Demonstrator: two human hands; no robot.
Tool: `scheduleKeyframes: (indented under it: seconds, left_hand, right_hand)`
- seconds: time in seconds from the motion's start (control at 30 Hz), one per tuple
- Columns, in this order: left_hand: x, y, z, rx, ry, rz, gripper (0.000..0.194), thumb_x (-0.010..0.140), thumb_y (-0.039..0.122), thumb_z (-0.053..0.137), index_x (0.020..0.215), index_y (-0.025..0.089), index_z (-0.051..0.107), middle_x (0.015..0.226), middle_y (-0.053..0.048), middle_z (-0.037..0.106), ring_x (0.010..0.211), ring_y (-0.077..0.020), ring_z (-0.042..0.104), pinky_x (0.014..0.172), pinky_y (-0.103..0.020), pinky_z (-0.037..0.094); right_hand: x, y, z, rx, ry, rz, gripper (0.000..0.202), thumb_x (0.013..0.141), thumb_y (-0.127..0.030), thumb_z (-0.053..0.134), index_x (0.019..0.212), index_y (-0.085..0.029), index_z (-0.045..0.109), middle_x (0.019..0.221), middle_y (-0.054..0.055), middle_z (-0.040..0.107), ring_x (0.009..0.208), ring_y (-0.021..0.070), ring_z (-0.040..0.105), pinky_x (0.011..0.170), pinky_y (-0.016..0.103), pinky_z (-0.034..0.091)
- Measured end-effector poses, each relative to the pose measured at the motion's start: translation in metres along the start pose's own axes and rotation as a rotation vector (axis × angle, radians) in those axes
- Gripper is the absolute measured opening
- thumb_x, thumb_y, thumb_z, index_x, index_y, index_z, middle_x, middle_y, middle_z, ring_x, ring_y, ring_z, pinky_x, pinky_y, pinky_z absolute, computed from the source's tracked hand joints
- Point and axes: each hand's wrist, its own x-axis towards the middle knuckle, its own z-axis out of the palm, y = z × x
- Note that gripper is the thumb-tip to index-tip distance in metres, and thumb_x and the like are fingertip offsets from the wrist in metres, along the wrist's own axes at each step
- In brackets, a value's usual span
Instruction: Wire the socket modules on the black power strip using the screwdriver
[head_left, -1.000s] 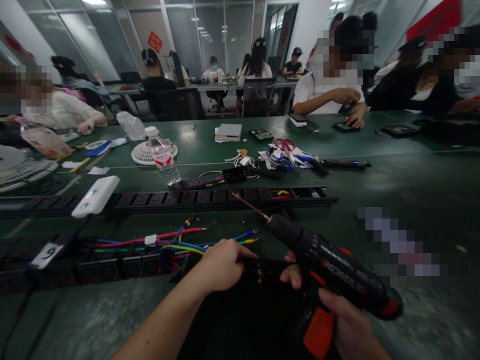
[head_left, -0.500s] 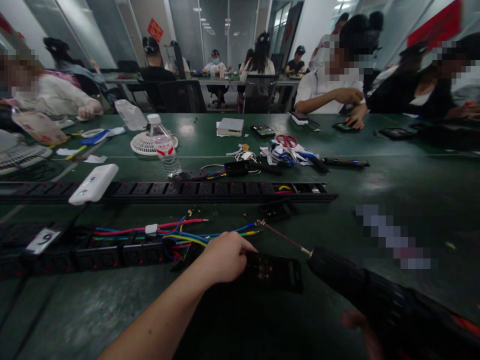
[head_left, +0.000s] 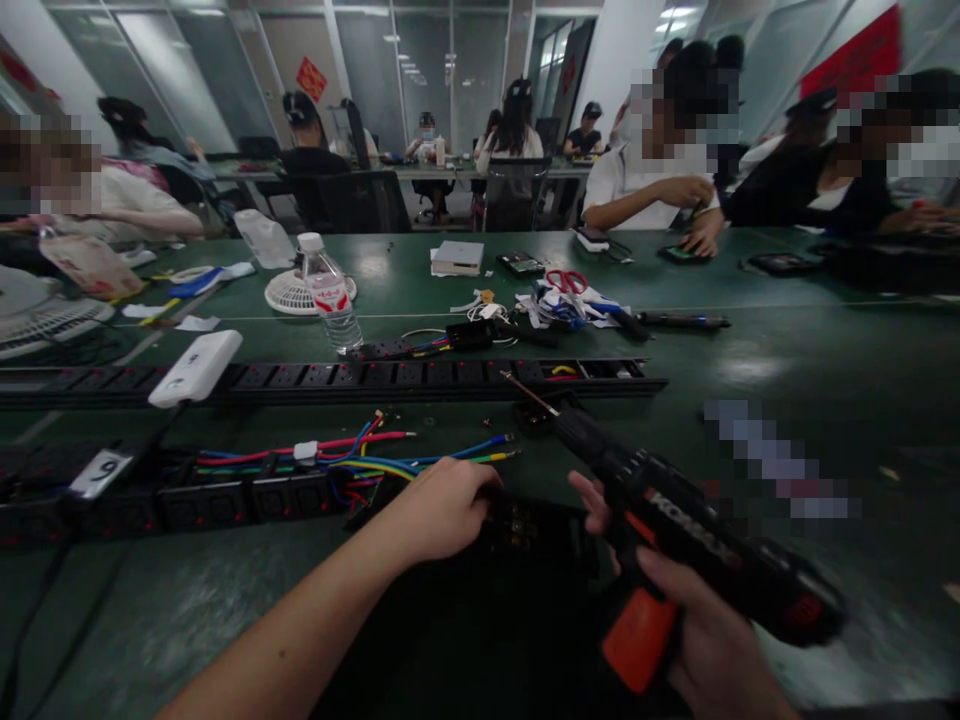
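My left hand (head_left: 450,505) is closed at the left end of a black plate (head_left: 551,540) with brass-coloured terminals; its fingertips are partly hidden. Beside it, blue, red and yellow-green wires (head_left: 390,465) come out of a black socket strip (head_left: 210,510) marked with a white label. My right hand (head_left: 675,600) grips a black and orange power screwdriver (head_left: 675,510), with its fingers around the handle. The long thin bit (head_left: 531,393) points up and left, over the wires and near a small black part (head_left: 536,415).
Behind lies a long black socket rail (head_left: 315,375) with a white box (head_left: 196,368) on it. A water bottle (head_left: 330,300), red scissors (head_left: 566,282) and a dark pen-like tool (head_left: 684,320) stand or lie farther back. People sit across the green table (head_left: 780,350).
The screwdriver has swung up and left, and its bit has left the end of the blue wire. More of my right hand now shows. My left hand has stayed nearly in place.
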Motion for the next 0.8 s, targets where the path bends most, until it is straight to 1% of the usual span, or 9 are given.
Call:
scheduleKeyframes:
  seconds: [0.07,0.13,0.2,0.27,0.4,0.53,0.63,0.73,0.8]
  left_hand:
    - [-0.003,0.001,-0.002,0.077,-0.005,-0.022,0.025,0.082,0.02,0.053,0.101,0.023,0.068,0.104,-0.005,0.072,0.097,-0.0231,0.067,0.086,-0.033,0.051]
    - [-0.004,0.002,-0.005,0.192,-0.024,-0.044,0.018,0.085,0.028,0.052,0.095,0.022,0.067,0.097,-0.007,0.073,0.093,-0.0261,0.068,0.081,-0.037,0.052]
    - [-0.004,0.002,-0.009,0.307,-0.056,-0.049,0.022,0.088,0.035,0.049,0.091,0.022,0.067,0.093,-0.008,0.073,0.091,-0.0286,0.068,0.081,-0.041,0.051]
    - [-0.001,-0.001,-0.012,0.355,-0.111,-0.036,0.028,0.091,0.039,0.045,0.093,0.024,0.068,0.094,-0.009,0.073,0.092,-0.0294,0.068,0.082,-0.043,0.05]
    - [0.011,-0.012,-0.02,0.216,-0.286,-0.056,0.033,0.091,0.041,0.043,0.102,0.027,0.07,0.098,-0.008,0.073,0.09,-0.0281,0.068,0.074,-0.037,0.05]
    - [0.026,-0.018,-0.028,0.082,-0.405,-0.083,0.031,0.088,0.039,0.049,0.095,0.023,0.074,0.087,-0.004,0.074,0.076,-0.0196,0.067,0.064,-0.026,0.046]
    - [0.032,-0.019,-0.03,0.031,-0.439,-0.124,0.033,0.088,0.041,0.049,0.094,0.021,0.075,0.079,-0.002,0.073,0.066,-0.0156,0.065,0.054,-0.022,0.042]
    - [0.032,-0.02,-0.03,-0.002,-0.424,-0.125,0.031,0.088,0.041,0.05,0.095,0.022,0.073,0.075,-0.001,0.073,0.066,-0.0157,0.065,0.053,-0.022,0.041]
    - [0.032,-0.021,-0.029,-0.062,-0.426,-0.114,0.027,0.088,0.038,0.051,0.099,0.022,0.071,0.074,0.0,0.072,0.064,-0.0153,0.066,0.053,-0.021,0.042]
  right_hand:
    - [0.012,0.002,0.015,0.087,0.022,0.002,0.045,0.076,-0.037,0.072,0.116,-0.016,0.066,0.121,0.013,0.058,0.122,0.0323,0.049,0.116,0.048,0.027]
    - [0.02,0.004,0.024,0.12,0.048,-0.02,0.039,0.077,-0.036,0.073,0.111,-0.018,0.067,0.112,0.011,0.062,0.117,0.029,0.053,0.113,0.045,0.032]
    - [0.024,0.004,0.03,0.125,0.049,-0.039,0.034,0.077,-0.036,0.073,0.107,-0.019,0.067,0.103,0.009,0.064,0.106,0.0256,0.059,0.109,0.043,0.038]
    - [0.025,0.003,0.033,0.125,0.037,-0.047,0.03,0.078,-0.036,0.073,0.103,-0.019,0.067,0.097,0.008,0.065,0.099,0.0248,0.061,0.106,0.043,0.041]
    - [0.026,0.002,0.033,0.113,0.011,-0.084,0.029,0.082,-0.035,0.068,0.107,-0.019,0.064,0.094,0.007,0.063,0.102,0.0264,0.06,0.105,0.044,0.041]
    - [0.03,0.002,0.03,0.119,-0.059,-0.135,0.028,0.085,-0.033,0.064,0.11,-0.021,0.061,0.093,0.006,0.061,0.104,0.0249,0.058,0.103,0.04,0.042]
    - [0.032,0.003,0.027,0.13,-0.124,-0.148,0.029,0.088,-0.033,0.061,0.115,-0.021,0.059,0.095,0.006,0.059,0.106,0.0256,0.057,0.104,0.041,0.041]
    - [0.033,0.003,0.024,0.151,-0.186,-0.135,0.033,0.091,-0.033,0.057,0.122,-0.024,0.055,0.096,0.005,0.057,0.107,0.0245,0.055,0.104,0.04,0.041]
    - [0.033,0.003,0.022,0.167,-0.216,-0.118,0.034,0.092,-0.034,0.055,0.125,-0.027,0.053,0.096,0.004,0.056,0.108,0.0232,0.054,0.104,0.038,0.041]
